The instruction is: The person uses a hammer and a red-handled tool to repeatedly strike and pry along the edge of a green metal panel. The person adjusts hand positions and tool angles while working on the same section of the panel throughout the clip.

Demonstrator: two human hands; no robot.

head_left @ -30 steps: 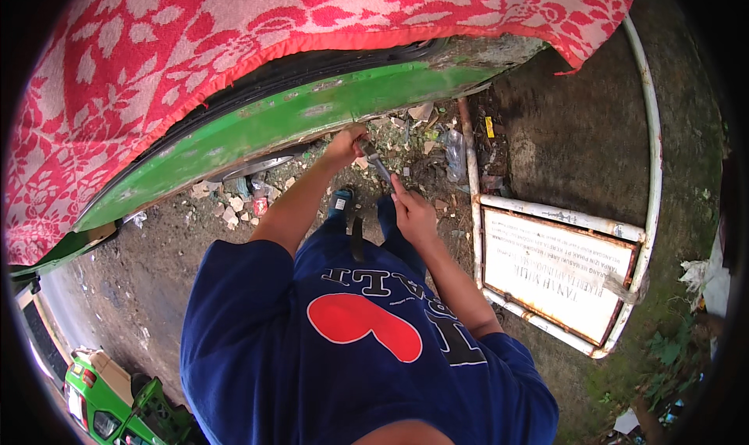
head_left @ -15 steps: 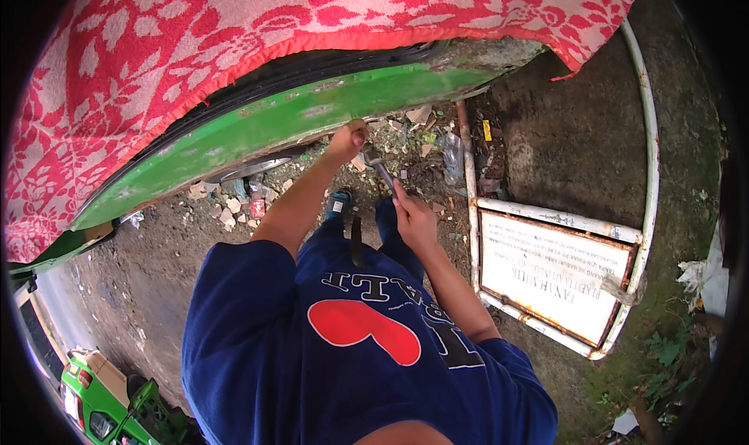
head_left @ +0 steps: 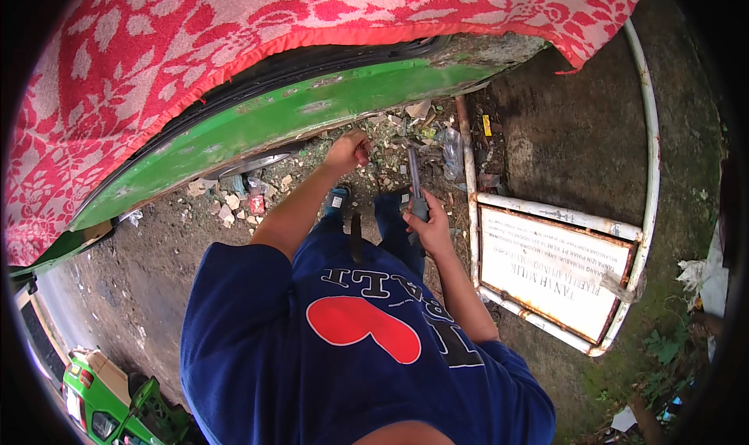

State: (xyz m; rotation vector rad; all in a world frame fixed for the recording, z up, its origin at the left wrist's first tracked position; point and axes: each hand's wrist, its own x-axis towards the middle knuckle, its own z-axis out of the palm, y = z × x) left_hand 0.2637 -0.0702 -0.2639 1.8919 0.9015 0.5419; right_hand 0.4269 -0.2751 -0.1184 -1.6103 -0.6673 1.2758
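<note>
My right hand (head_left: 431,220) is wrapped around the dark grip of a hammer (head_left: 414,172). Its grey metal shaft points away from me, with the narrow head at the far end over the rubble. To the left, my left hand (head_left: 349,152) is closed in a fist just below the lower edge of a green car body panel (head_left: 257,113). Whatever those fingers hold, if anything, is hidden. The panel's paint is chipped, with bare patches along its length.
A red and pink patterned cloth (head_left: 257,12) drapes over the car. Broken stones and litter (head_left: 232,202) lie below the panel. At right stands a rusty white pipe frame (head_left: 654,133) with a sign board (head_left: 550,273). A green vehicle (head_left: 105,402) is at lower left.
The hammer has swung right and back from beside my left hand, its shaft now more upright. My left hand has dropped slightly away from the panel's edge, toward me.
</note>
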